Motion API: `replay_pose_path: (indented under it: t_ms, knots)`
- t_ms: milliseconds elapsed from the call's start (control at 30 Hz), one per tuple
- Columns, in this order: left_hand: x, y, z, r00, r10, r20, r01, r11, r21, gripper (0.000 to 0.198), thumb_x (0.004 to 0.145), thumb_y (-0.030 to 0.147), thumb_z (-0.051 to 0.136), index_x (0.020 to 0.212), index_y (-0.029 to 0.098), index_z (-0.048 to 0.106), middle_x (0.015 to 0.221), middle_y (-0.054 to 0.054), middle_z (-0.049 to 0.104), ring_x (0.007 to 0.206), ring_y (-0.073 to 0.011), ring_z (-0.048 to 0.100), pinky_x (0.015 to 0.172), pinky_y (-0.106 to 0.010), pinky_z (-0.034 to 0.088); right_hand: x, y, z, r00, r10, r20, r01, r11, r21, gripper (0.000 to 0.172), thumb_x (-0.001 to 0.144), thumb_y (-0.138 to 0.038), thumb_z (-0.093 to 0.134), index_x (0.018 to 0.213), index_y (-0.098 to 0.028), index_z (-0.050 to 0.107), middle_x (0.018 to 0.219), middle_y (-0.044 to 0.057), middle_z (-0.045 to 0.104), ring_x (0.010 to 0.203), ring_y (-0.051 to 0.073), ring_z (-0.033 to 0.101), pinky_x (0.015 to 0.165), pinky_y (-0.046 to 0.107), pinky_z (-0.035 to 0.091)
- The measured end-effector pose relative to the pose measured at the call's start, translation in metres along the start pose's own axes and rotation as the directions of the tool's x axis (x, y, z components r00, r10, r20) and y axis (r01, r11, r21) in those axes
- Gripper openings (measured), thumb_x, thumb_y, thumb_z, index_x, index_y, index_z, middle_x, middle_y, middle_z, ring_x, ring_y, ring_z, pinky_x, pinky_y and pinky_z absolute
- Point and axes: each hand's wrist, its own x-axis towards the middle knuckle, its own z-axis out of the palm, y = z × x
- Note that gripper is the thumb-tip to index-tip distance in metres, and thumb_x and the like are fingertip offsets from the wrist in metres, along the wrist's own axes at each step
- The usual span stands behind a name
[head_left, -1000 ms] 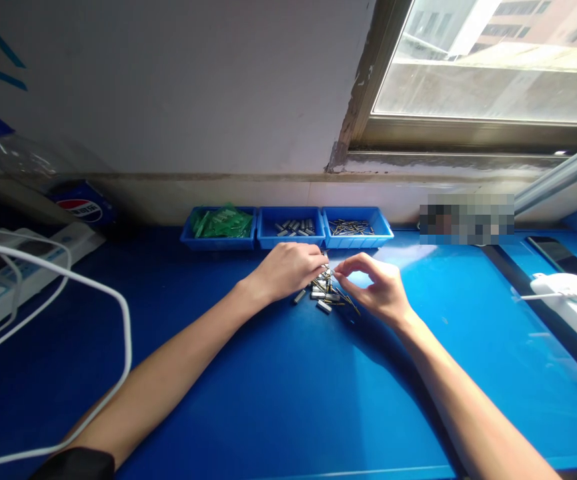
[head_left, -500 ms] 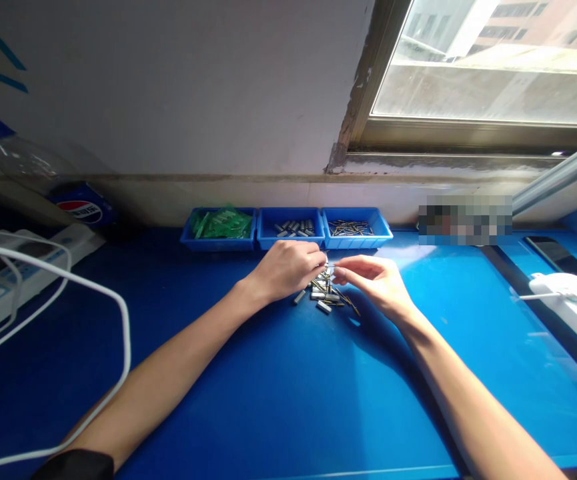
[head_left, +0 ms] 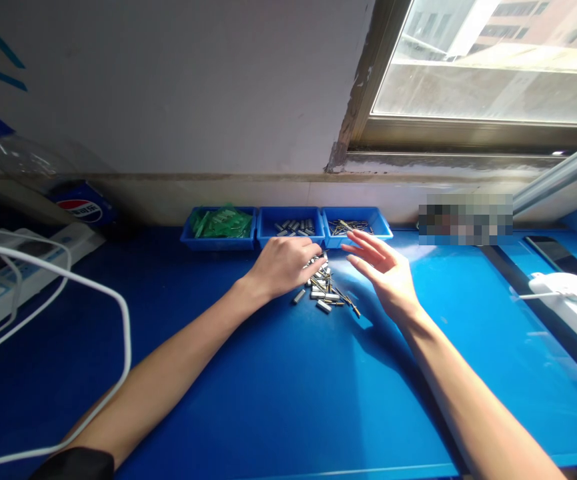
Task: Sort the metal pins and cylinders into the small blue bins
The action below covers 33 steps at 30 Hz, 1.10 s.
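Observation:
My left hand (head_left: 285,267) is curled at the left edge of a loose pile of silver cylinders and thin brass-coloured pins (head_left: 325,295) on the blue table; whatever is between its fingertips is too small to make out. To the right of the pile, my right hand (head_left: 385,275) is raised with its fingers apart, its fingertips near the front of the right blue bin (head_left: 361,243), which contains thin pins. Silver cylinders fill part of the middle bin (head_left: 291,243). Green plastic bags (head_left: 225,223) lie in the left bin (head_left: 208,245).
A white cable (head_left: 127,333) loops over the left side, near a bottle (head_left: 81,203) and a power strip. At right are another white power strip (head_left: 575,307), a dark phone (head_left: 555,253) and a blurred patch. Behind the bins stands the wall (head_left: 193,87).
My right hand has moved away from my left fingertips, up and slightly right, and its fingers have spread. My left hand has shifted slightly left.

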Motion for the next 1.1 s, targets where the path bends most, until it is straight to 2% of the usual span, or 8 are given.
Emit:
replay_pose_path:
  t_ms: [67, 200, 300, 433, 600, 733, 900, 1100]
  knots:
    - [0.0, 0.0, 0.0, 1.0, -0.007, 0.008, 0.007, 1.0, 0.005, 0.025, 0.103, 0.033, 0.057, 0.101, 0.017, 0.077, 0.096, -0.007, 0.078, 0.092, -0.0224, 0.074, 0.074, -0.03, 0.049, 0.001, 0.003, -0.003, 0.999, -0.019, 0.035, 0.019, 1.0, -0.005, 0.058, 0.088, -0.034, 0.079, 0.143, -0.034, 0.059, 0.151, 0.006, 0.061, 0.129, 0.029, 0.067, 0.108, 0.05, 0.059]
    - [0.0, 0.001, 0.001, 0.999, -0.012, 0.046, 0.012, 1.0, 0.017, 0.025, 0.102, 0.032, 0.058, 0.097, 0.018, 0.078, 0.091, -0.006, 0.077, 0.087, -0.0225, 0.074, 0.07, -0.031, 0.047, 0.001, 0.011, -0.004, 0.993, -0.05, 0.104, 0.079, 0.955, -0.287, 0.028, 0.092, -0.036, 0.073, 0.119, -0.03, 0.073, 0.122, 0.006, 0.077, 0.108, 0.03, 0.074, 0.1, 0.052, 0.06]
    - [0.0, 0.0, 0.002, 0.999, -0.015, 0.048, 0.014, 1.0, 0.019, 0.024, 0.101, 0.031, 0.058, 0.096, 0.018, 0.078, 0.09, -0.005, 0.077, 0.086, -0.0224, 0.074, 0.068, -0.032, 0.046, -0.001, 0.016, -0.001, 0.969, -0.111, 0.222, 0.205, 0.859, -0.469, 0.024, 0.093, -0.031, 0.069, 0.116, -0.03, 0.075, 0.117, 0.006, 0.077, 0.105, 0.032, 0.072, 0.097, 0.052, 0.058]
    - [0.0, 0.0, 0.002, 0.999, -0.01, 0.042, 0.009, 1.0, 0.018, 0.025, 0.101, 0.03, 0.057, 0.096, 0.018, 0.079, 0.091, -0.005, 0.077, 0.086, -0.0224, 0.074, 0.068, -0.032, 0.045, -0.001, 0.022, -0.001, 0.93, -0.172, 0.326, 0.327, 0.792, -0.515, 0.022, 0.095, -0.026, 0.064, 0.113, -0.029, 0.075, 0.111, 0.006, 0.077, 0.106, 0.03, 0.07, 0.094, 0.049, 0.056]
    - [0.0, 0.0, 0.002, 0.999, -0.007, 0.042, 0.006, 1.0, 0.022, 0.025, 0.101, 0.03, 0.057, 0.096, 0.019, 0.079, 0.089, -0.004, 0.077, 0.084, -0.0217, 0.073, 0.066, -0.032, 0.043, 0.002, 0.026, -0.002, 0.924, -0.208, 0.322, 0.356, 0.779, -0.517, 0.015, 0.096, -0.026, 0.062, 0.103, -0.027, 0.076, 0.1, 0.007, 0.077, 0.097, 0.029, 0.07, 0.087, 0.046, 0.057]
    - [-0.001, 0.0, 0.001, 0.999, -0.007, 0.041, 0.007, 1.0, 0.018, 0.025, 0.102, 0.031, 0.057, 0.097, 0.019, 0.078, 0.09, -0.005, 0.077, 0.085, -0.0217, 0.073, 0.067, -0.031, 0.043, 0.001, 0.019, -0.002, 0.944, -0.178, 0.279, 0.296, 0.829, -0.474, 0.016, 0.096, -0.027, 0.064, 0.103, -0.027, 0.078, 0.101, 0.006, 0.079, 0.093, 0.029, 0.072, 0.085, 0.045, 0.058]
    - [0.0, 0.001, 0.001, 0.999, -0.005, 0.049, 0.005, 1.0, 0.001, 0.024, 0.103, 0.032, 0.057, 0.108, 0.02, 0.077, 0.095, -0.004, 0.078, 0.089, -0.0219, 0.074, 0.069, -0.031, 0.046, -0.001, 0.011, 0.0, 0.991, -0.046, 0.126, 0.084, 0.944, -0.319, 0.017, 0.092, -0.033, 0.07, 0.105, -0.026, 0.079, 0.105, 0.005, 0.08, 0.093, 0.029, 0.075, 0.088, 0.045, 0.06]
    - [-0.001, 0.002, 0.004, 1.0, 0.016, 0.025, -0.016, 1.0, 0.004, 0.024, 0.1, 0.032, 0.062, 0.119, 0.02, 0.072, 0.101, -0.005, 0.078, 0.091, -0.0216, 0.074, 0.072, -0.029, 0.05, -0.003, 0.009, 0.003, 0.989, -0.001, 0.146, 0.031, 0.979, -0.201, 0.016, 0.089, -0.037, 0.074, 0.1, -0.025, 0.074, 0.099, 0.005, 0.078, 0.089, 0.026, 0.073, 0.088, 0.042, 0.06]
